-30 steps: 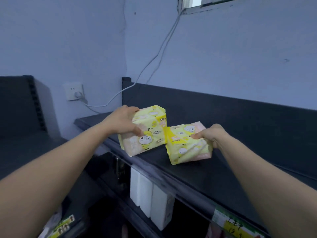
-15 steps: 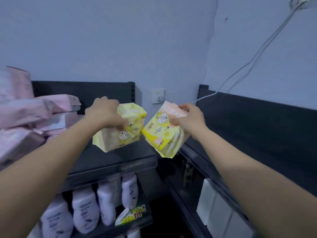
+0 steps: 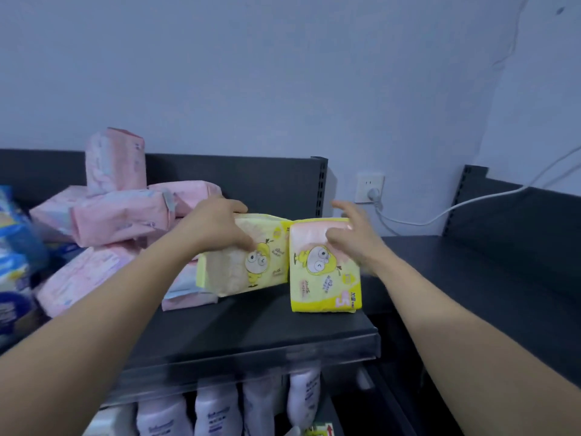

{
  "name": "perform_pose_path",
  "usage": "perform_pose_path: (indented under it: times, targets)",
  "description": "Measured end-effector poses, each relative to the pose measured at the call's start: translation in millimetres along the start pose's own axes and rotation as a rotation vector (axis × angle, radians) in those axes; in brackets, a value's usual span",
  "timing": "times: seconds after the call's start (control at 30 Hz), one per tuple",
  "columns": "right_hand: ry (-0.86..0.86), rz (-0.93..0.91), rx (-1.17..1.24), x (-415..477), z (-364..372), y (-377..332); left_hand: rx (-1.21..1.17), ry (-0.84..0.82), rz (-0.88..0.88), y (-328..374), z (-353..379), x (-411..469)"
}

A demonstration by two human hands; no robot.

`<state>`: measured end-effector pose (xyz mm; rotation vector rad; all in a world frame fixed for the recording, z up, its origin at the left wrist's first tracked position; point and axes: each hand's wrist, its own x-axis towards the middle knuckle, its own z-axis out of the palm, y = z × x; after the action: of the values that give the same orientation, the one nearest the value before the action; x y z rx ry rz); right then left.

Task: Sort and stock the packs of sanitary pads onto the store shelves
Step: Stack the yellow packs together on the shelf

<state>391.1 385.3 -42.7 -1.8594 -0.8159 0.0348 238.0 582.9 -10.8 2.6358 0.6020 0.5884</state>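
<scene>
Where the shelf ends at its front lip, pale bottles stand in a row just below it. Nr the shelf's right end the right yellow pack stands upright on it. The right hand lies against its top corner, fingers spread, thumb across the front. Touching that pack, farther back on the shelf, is the left yellow pack, tilted. The left hand grips its top w/ fingers curled over. Pink packs pile at the shelf's back left, blue packs at its left edge. A wall socket w/ plug sits beyond the shelf's right end.
</scene>
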Motion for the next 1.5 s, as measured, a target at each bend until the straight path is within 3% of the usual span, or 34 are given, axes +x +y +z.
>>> perform_pose_path:
  times: [0.1, 0.27, 0.4, 0.53, 0.63, 0.73, 0.9, 1.1, 1.5]
  targets:
    - [0.198, 0.128, 0.341, 5, 15, 17, -0.129, 0.131, -0.021, -4, 18, 5]
    - [0.299, 0.171, 0.573, 1, 18, 36, -0.318, 0.379, -0.008, 2, 51, 1]
    - [0.133, 0.164, 0.501, -7, 22, 54, -0.477, 0.474, -0.126, 8, 71, 0]
    - [-0.067, 0.173, 0.522, -21, 34, 70, -0.534, 0.385, -0.194, 11, 99, -12]
    - [-0.045, 0.169, 0.488, -24, 35, 68, -0.748, 0.314, -0.248, 7, 116, -26]
    - [0.034, 0.128, 0.449, -26, 28, 55, -0.81, 0.404, -0.319, 4, 116, -32]
    - [0.015, -0.028, 0.092, -27, -1, 26, -0.922, 0.334, -0.409, -12, 90, -34]
    - [-0.194, -0.093, -0.276, -31, -37, 8, -0.803, 0.266, -0.312, -13, 77, -45]
    - [-0.141, -0.167, -0.055, -32, -35, 31, -0.595, 0.445, -0.303, -21, 95, -31]
